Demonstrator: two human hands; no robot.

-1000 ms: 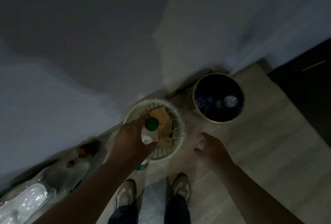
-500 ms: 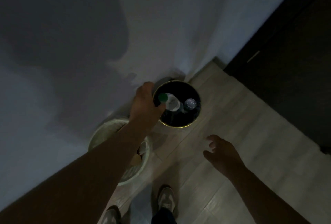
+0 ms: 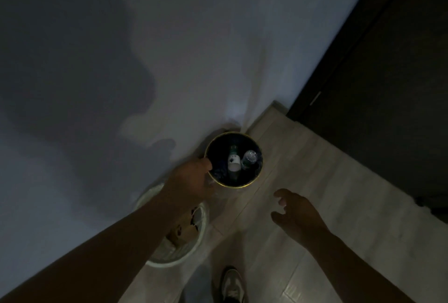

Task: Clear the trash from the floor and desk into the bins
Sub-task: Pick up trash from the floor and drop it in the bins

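A black bin with a gold rim [image 3: 249, 182] stands on the floor against the wall. Inside it lies a green-capped bottle with a white label [image 3: 234, 161], beside a clear plastic bottle [image 3: 251, 157]. My left hand [image 3: 191, 179] hovers at the bin's left rim, holding nothing, its fingers loosely curled. My right hand [image 3: 294, 213] hangs over the floor to the right of the bin, fingers relaxed and empty. A white wire bin [image 3: 194, 249] with brown paper [image 3: 179, 231] inside sits lower left, partly hidden by my left forearm.
A pale wall [image 3: 194, 48] fills the upper left. Dark furniture or a door [image 3: 388, 84] stands at the right. The floor is light wood planks [image 3: 315, 157]. One shoe [image 3: 232, 285] shows at the bottom edge.
My left hand carried the green-capped bottle from over the white bin to the black bin and let it go. The bottle now lies inside the black bin.
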